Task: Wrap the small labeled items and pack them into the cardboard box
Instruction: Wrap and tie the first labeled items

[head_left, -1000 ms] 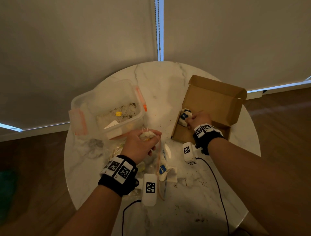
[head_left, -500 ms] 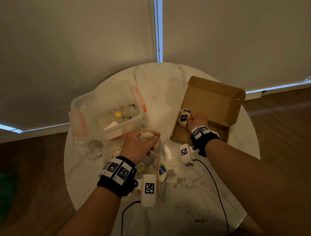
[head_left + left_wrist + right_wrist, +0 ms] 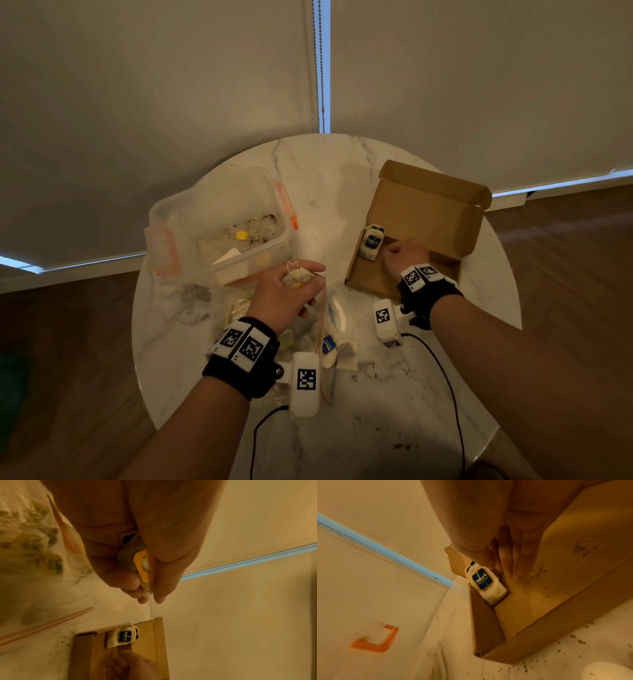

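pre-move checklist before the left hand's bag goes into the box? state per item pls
1. Left hand grip on yellow-tagged tea bag: fingers curled round it, ok.
2. Cardboard box lid open: ok.
3. Blue-labeled bags stand against the box's left wall: ok.
4. Right hand out of the box: not ok, fingers extended inside beside the packed bags.
5. Free floor space in the box: ok, bare cardboard right of the bags.
6. String of the held bag fully wrapped: cannot tell, a loop sticks up above the fingers.

Bare box floor (image 3: 416, 253) beside wrapped bags (image 3: 371, 241)
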Demonstrator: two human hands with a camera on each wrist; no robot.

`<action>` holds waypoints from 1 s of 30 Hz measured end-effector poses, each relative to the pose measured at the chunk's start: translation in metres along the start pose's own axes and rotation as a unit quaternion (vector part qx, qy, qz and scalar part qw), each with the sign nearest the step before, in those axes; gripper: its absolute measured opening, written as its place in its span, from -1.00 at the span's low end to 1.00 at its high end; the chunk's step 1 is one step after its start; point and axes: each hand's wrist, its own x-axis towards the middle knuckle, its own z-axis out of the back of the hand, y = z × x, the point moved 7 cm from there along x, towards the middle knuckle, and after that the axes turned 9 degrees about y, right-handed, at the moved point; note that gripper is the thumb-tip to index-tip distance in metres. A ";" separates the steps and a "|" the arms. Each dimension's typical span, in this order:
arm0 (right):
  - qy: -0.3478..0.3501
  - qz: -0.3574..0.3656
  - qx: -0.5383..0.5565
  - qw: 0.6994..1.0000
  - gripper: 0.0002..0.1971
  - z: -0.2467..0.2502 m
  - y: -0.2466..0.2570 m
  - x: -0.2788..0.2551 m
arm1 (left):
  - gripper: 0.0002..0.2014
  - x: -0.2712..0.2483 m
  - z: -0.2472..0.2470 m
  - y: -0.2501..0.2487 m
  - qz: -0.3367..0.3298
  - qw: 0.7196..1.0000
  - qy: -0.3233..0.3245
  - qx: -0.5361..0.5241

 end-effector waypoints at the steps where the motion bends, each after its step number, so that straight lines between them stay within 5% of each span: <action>1: 0.002 0.014 0.000 1.000 -0.76 0.001 0.002 -0.004 | -0.87 -0.001 0.000 0.001 0.007 1.000 -0.001 -0.016; 7: 0.047 0.157 0.031 0.986 -0.84 0.010 0.047 -0.055 | -0.87 -0.014 -0.008 0.001 0.080 0.981 0.029 -0.175; 11: 0.084 0.312 0.035 0.946 -0.85 0.014 0.094 -0.119 | -0.61 -0.025 -0.015 0.004 0.138 0.943 0.069 -0.295; 15: 0.095 0.391 0.004 0.916 -0.82 0.003 0.113 -0.164 | -0.46 -0.042 -0.020 0.004 0.146 0.920 0.106 -0.349; 19: 0.090 0.404 -0.019 0.910 -0.68 -0.008 0.115 -0.183 | -0.51 -0.062 -0.026 0.003 0.139 0.914 0.136 -0.355; 30: 0.068 0.381 0.047 0.921 -0.67 -0.003 0.098 -0.213 | -0.64 -0.092 -0.037 0.008 0.115 0.922 0.142 -0.343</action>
